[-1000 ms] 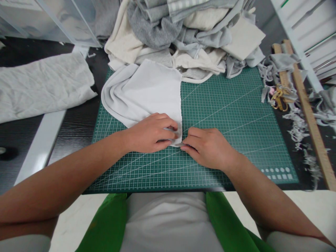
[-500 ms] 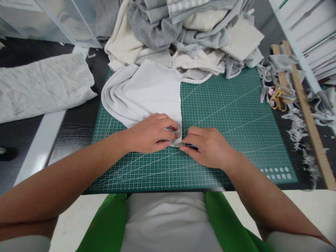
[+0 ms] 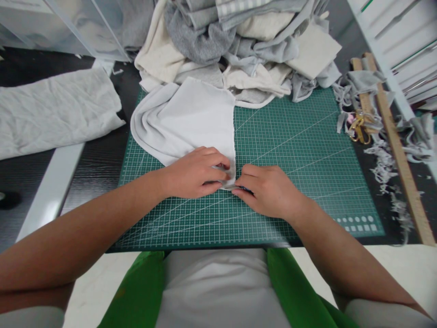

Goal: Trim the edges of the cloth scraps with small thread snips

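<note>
A piece of pale grey fabric [image 3: 205,114] lies on the green cutting mat [image 3: 290,136], folded in loose layers at its left and with a straight edge on its right. My left hand [image 3: 198,174] rests over its near end, fingers curled and closed on the fabric close to the lower right corner. Just to the right, my right hand [image 3: 268,189] pinches that corner between thumb and fingers. Something small and dark shows inside the right hand's curl; I cannot make out what it is.
Behind the mat rises a heap of grey and cream fabrics [image 3: 205,41]. Another length of grey cloth [image 3: 58,114] lies at left, near a clear plastic bin [image 3: 99,27]. At right are gold-handled scissors [image 3: 359,130], thread scraps [image 3: 382,161] and a wooden ruler [image 3: 403,168].
My right hand has shifted very slightly left along with the whole view. Both hands keep their hold at the fabric's corner, and the fabric lies as before.
</note>
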### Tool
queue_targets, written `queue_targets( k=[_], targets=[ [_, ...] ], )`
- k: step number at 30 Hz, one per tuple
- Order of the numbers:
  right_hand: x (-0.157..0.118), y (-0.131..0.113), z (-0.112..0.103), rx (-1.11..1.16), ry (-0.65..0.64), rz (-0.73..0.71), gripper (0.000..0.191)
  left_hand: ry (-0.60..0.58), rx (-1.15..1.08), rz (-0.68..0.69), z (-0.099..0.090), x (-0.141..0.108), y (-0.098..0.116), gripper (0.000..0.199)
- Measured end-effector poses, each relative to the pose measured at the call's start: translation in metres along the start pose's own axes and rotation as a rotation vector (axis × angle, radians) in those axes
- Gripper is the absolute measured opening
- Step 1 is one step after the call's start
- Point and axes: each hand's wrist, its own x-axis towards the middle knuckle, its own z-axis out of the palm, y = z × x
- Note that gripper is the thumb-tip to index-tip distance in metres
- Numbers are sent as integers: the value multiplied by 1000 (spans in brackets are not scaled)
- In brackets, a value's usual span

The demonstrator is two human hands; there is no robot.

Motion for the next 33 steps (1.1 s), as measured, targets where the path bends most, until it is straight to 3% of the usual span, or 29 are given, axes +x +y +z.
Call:
queue_targets(
  k=[6,13,33],
  targets=[
    [1,0,-1,-20,2,-2,29,-11,3,-6,0,-1,0,14],
    [0,5,3,123,43,25,22,-16,-5,-11,0,-1,0,15],
    [3,-5,0,-42,9,0,29,-8,-1,-9,0,0,0,16]
  ],
)
